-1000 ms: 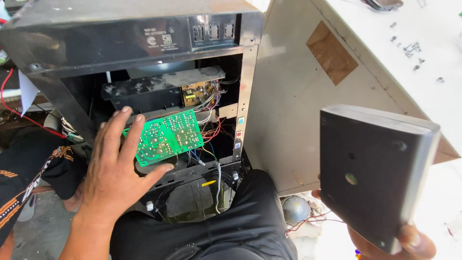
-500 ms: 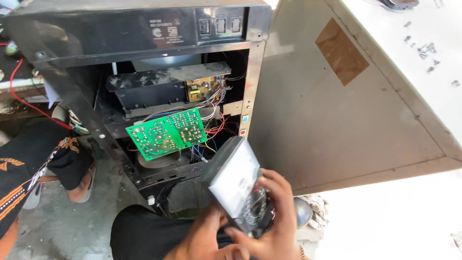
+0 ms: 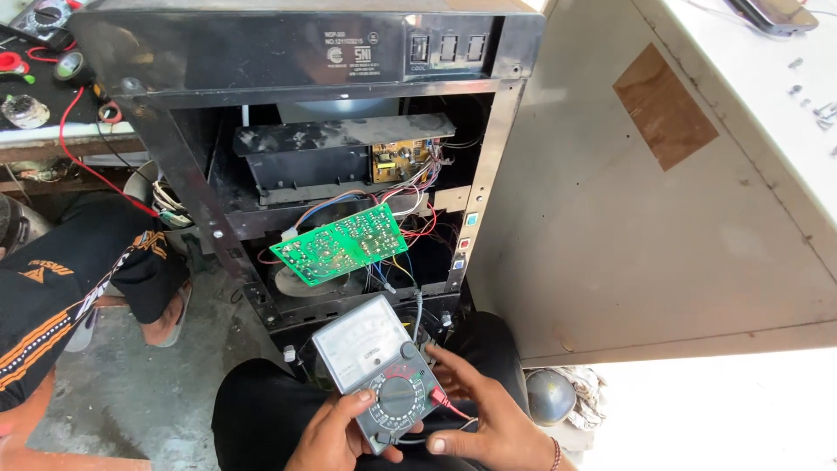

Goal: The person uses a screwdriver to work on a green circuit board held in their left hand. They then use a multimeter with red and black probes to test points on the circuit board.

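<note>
Lowered since the last frame, the analog multimeter (image 3: 380,370) now faces up in the lap below the green circuit board (image 3: 340,245). Left hand (image 3: 336,434) grips its lower edge, thumb on the dial; right hand (image 3: 490,420) cups its right side by the red lead (image 3: 443,401)

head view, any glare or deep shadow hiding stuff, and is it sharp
Head view: sharp on the green circuit board and analog multimeter; sunlit floor at lower right is blown out; the open cabinet interior falls into deep shadow behind the board.
</note>
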